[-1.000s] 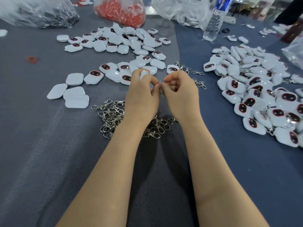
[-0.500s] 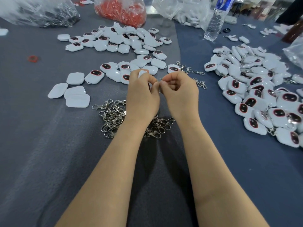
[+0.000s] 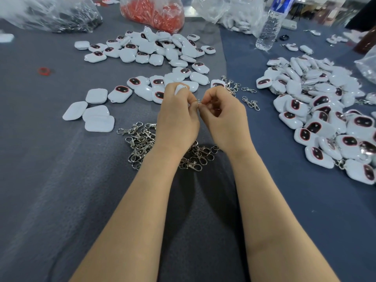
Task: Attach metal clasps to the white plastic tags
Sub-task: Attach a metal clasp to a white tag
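While left hand (image 3: 177, 119) holds tag (image 3: 180, 88), right hand (image 3: 223, 117) pinches clasp (image 3: 198, 101), both overlapping pile (image 3: 140, 143).

Water bottle (image 3: 268, 25) upright — red-filled bag (image 3: 152, 14) (clear plastic) far back.

white tag (image 3: 180, 88), silver clasp (image 3: 198, 101) pinched, clasp pile (image 3: 142, 143) beneath

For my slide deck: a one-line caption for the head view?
Left hand grips a white tag while right hand pinches a metal clasp beside it, over a clasp pile.
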